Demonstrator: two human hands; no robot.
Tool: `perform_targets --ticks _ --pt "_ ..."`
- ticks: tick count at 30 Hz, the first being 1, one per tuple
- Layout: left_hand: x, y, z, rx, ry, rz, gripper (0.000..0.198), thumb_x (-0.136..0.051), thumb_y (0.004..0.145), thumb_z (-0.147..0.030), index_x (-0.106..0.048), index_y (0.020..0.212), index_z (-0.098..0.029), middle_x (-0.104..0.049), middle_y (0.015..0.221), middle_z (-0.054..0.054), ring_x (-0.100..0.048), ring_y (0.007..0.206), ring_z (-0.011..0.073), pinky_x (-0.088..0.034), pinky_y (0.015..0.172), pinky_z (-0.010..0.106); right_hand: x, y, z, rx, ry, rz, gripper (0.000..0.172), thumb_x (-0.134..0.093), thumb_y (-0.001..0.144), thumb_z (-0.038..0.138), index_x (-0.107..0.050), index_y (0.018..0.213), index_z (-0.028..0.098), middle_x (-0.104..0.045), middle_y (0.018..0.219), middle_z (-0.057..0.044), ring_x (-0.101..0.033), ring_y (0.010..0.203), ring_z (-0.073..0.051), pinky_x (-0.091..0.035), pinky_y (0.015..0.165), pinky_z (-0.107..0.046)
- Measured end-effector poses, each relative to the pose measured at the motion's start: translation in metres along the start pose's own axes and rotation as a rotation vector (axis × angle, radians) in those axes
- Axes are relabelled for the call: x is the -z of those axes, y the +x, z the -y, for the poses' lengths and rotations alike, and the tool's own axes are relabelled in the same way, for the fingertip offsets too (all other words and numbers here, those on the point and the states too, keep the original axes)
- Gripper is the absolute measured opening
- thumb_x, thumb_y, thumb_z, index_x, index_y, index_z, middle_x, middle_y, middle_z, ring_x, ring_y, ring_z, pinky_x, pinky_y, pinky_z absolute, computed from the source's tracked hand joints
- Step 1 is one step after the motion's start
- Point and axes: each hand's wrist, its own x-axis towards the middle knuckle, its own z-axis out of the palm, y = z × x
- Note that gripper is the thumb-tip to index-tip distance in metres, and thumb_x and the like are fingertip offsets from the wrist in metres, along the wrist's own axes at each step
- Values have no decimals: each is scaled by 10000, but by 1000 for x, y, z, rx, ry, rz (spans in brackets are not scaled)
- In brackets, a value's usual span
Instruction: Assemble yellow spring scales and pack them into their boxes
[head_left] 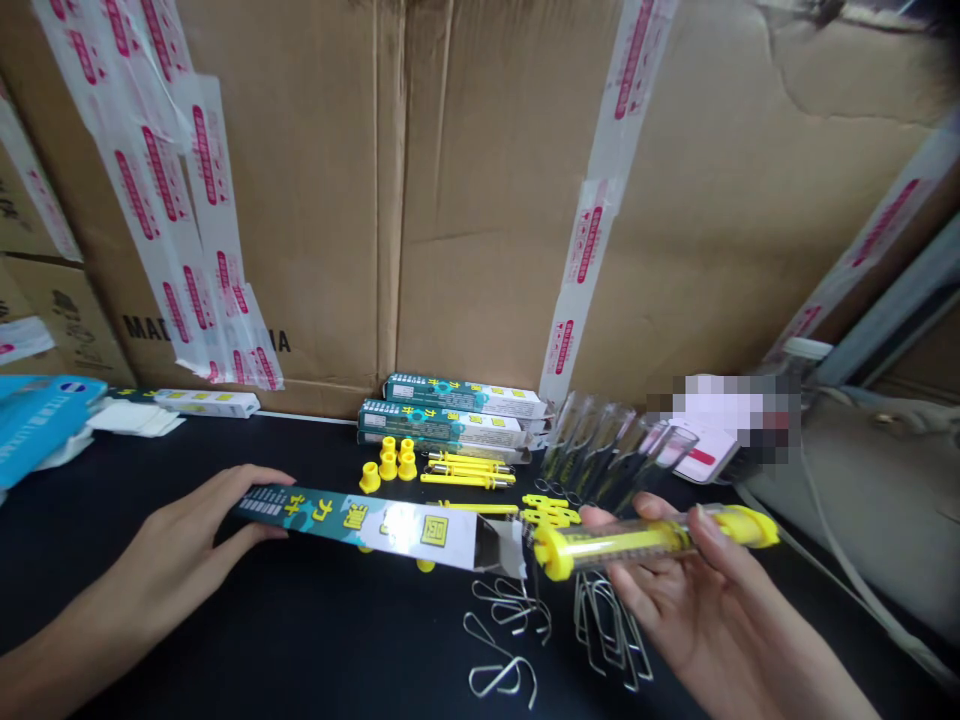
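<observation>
My left hand (202,535) grips one end of a slim green and white cardboard box (375,525), its open flap end facing right. In my right hand (697,590), thumb on top, is a clear tube spring scale (630,542) with yellow end caps and a yellow core. Its left cap sits just right of the box flap, and I cannot tell whether they touch. Beneath the two lie bent metal hooks (502,680) and longer wire hooks (611,630). Behind the box stand several yellow caps (370,478) beside yellow rods with springs (466,480).
Two similar boxes (442,430) lie at the back against a large taped carton (480,200). Clear tubes (600,450) and small yellow pieces (549,512) lie right of centre. A phone (701,455), a cable (840,570) and a blue packet (45,420) flank the black tabletop (300,640).
</observation>
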Motion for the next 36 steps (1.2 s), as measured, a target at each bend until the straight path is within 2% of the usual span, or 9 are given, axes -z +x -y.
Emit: perform_targets --ticks 3,5,10,14,20,24,30,36 --pt "-2 -4 8 -3 -7 9 269 -551 883 -449 -666 1088 -319 -785 994 -12 -773 844 248 -631 796 383 -11 -1 -3 -6 -69 -66 153 -891 823 378 -850 835 232 -882 863 -59 -842 754 -215 -683 713 -226" --pt "-4 -6 13 -6 -7 17 279 -545 903 -457 -659 1118 -321 -771 1049 3 -765 917 261 -620 843 403 -16 -1 -6 -22 -98 -102 188 -916 788 388 -840 810 217 -879 839 -80 -831 695 -209 -678 675 -223" --pt "-9 -10 21 -17 -6 29 292 -522 925 -447 -646 1158 -322 -750 1129 21 -744 1014 280 -597 929 445 -19 1 -8 22 -102 -159 248 -920 766 459 -831 834 237 -888 924 -100 -843 890 -238 -664 783 -234" --pt "-9 -10 18 -24 -12 25 304 -528 908 -454 -658 1146 -316 -764 1110 19 -754 998 281 -613 911 429 -17 2 -6 41 -119 -189 264 -916 764 480 -822 848 248 -889 918 -85 -844 880 -241 -671 794 -261" --pt "-3 -8 8 -10 -15 26 259 -560 889 -402 -676 1106 -317 -793 1053 3 -782 919 267 -640 848 389 -16 2 -9 55 -134 -156 231 -888 809 458 -815 855 244 -887 914 -75 -842 876 -232 -667 806 -264" --pt "-4 -8 5 -4 -17 32 281 -542 882 -419 -681 1104 -317 -798 1058 17 -787 934 276 -644 860 411 -15 2 -9 71 -138 -161 247 -873 818 484 -820 866 247 -887 956 -83 -832 958 -256 -663 855 -294" --pt "-5 -9 7 6 -10 75 270 -560 899 -409 -670 1131 -322 -791 1087 8 -781 953 264 -631 895 396 -17 2 -10 72 -104 -159 241 -883 809 476 -824 866 250 -888 939 -62 -836 946 -241 -663 852 -278" --pt "-5 -11 13 16 6 117 265 -607 915 -407 -644 1174 -361 -778 1118 -37 -776 948 236 -614 922 356 -15 2 -11 62 -134 -172 247 -897 789 472 -811 852 249 -885 945 -101 -833 931 -263 -662 859 -343"
